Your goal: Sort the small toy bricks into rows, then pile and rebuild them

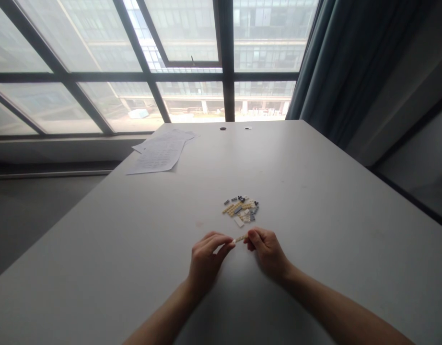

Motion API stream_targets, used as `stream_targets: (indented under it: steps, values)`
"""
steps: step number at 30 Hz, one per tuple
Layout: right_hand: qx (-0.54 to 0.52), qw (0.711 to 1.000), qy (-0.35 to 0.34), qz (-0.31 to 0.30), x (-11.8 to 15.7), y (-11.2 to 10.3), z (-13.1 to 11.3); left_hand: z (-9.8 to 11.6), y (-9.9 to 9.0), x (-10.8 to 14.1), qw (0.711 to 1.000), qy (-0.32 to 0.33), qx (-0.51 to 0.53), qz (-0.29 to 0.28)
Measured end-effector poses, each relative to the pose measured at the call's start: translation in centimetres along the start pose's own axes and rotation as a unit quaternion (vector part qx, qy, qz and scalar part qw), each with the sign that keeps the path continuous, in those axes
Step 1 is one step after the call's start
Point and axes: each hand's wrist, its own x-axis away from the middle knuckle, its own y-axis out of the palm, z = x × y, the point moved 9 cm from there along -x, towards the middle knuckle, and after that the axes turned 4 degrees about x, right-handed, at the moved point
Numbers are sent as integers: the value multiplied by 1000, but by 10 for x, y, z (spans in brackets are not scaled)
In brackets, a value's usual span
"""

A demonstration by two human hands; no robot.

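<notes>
Head view, lower centre: left hand (203, 262) pinches a tan strip (241, 237) by its whitish end, right hand (271, 254) grips the other, long axis rising rightward.

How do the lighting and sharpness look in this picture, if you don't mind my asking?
Head view: daylight washes out the scene beyond the window; the curtain is dim; a soft pale sheen lies on the table; wide-angle stretch slants the outer window bars; print on the papers is too soft to read.
</notes>
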Motion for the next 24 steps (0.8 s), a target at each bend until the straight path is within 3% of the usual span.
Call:
stream_targets:
  steps: [7, 11, 16, 24]
  values:
    - [42, 999, -4, 0, 1, -2, -4, -7, -2, 1, 999, -26, -1, 18]
    - [95, 994, -26, -38, 3, 8, -9, -22, -6, 4, 993, -108, 15, 33]
    - [157, 979, -84, -97, 8, 24, -25, -38, 6, 9, 973, -219, 79, 0]
    - [152, 980, -76, -106, 8, 26, -26, -37, 11, 11, 966, -234, 107, -9]
